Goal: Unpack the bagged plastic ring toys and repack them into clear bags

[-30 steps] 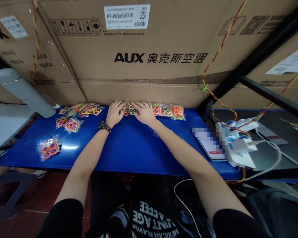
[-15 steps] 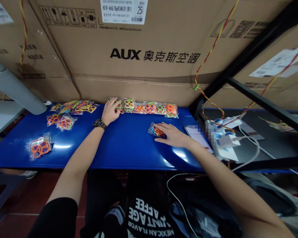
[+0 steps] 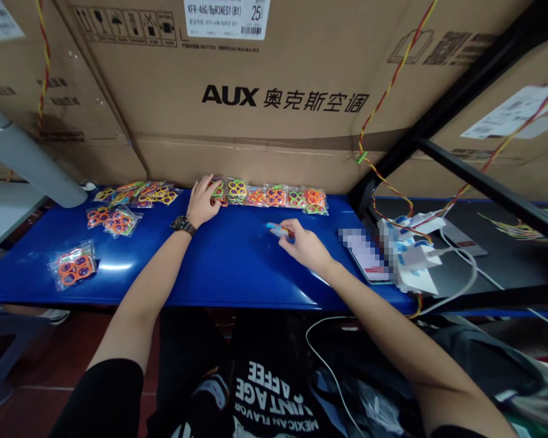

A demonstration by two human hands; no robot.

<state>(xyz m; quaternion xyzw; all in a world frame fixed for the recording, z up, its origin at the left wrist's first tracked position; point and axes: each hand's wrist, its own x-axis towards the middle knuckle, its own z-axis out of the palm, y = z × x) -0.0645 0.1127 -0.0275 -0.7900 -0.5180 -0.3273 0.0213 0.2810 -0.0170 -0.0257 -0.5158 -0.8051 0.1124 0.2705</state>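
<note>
While the packet row (image 3: 275,196) is formed, its left end under the spread left hand (image 3: 203,201), the right hand (image 3: 305,244) pinches probably one packet (image 3: 277,229) (blurred) before that row, loose packets (image 3: 120,221) left of it lying unaligned.

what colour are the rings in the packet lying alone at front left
The rings are orange, seen best in the head view.

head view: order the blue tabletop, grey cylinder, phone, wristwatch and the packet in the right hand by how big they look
1. Blue tabletop
2. Grey cylinder
3. Phone
4. Wristwatch and packet in the right hand: too alike to rank, packet partly covered
</note>
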